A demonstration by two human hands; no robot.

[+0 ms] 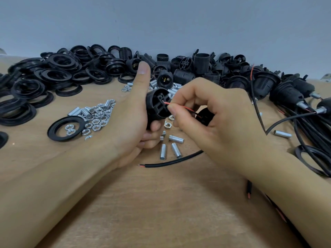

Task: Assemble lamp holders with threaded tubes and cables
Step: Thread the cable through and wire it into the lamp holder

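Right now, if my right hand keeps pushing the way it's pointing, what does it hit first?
Probably the lamp holder gripped by your left hand; the right hand pinches the red wire, whose tip nearly touches it.

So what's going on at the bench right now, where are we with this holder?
A person is wiring a lamp holder. The left hand grips the black lamp holder body with its terminal end facing the right hand, which pinches the red wire and guides its tip to a terminal slot. Whether it is seated yet I can't tell. Loose threaded tubes and nuts lie on the table, black rings are piled at the left, and holders already fitted with cables sit at the right.
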